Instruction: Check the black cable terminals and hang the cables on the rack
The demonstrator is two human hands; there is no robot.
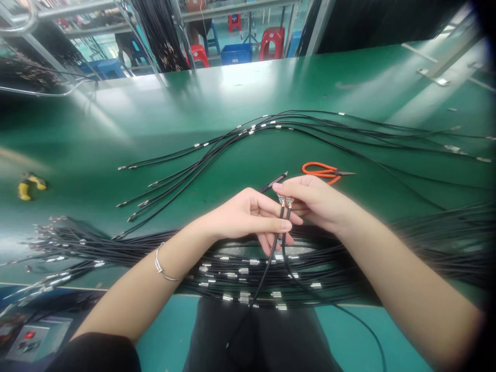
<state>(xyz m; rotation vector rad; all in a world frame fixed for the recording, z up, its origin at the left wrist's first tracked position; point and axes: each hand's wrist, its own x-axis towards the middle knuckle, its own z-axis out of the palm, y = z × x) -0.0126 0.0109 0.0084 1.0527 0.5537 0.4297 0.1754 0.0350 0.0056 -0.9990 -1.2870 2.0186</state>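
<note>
Two black cables (267, 274) hang side by side from my hands, their small connector ends with thin coloured wires (285, 200) pointing up. My left hand (256, 219) pinches the black jackets just below those ends, thumb in front and fingers behind. At the top, my right hand (313, 201) holds the connector ends between thumb and fingers. Just behind my hands lie a black utility knife (274, 182) and orange-handled scissors (320, 170). Under my hands a thick bundle of black cables (232, 274) with silvery labels runs along the table's near edge.
Several loose black cables (217, 147) curve across the green table (163, 124). Yellow-handled cutters (31, 185) lie at far left. A metal rack with hanging cables (165, 36) stands behind; a control box with a red switch (31, 338) sits low at left.
</note>
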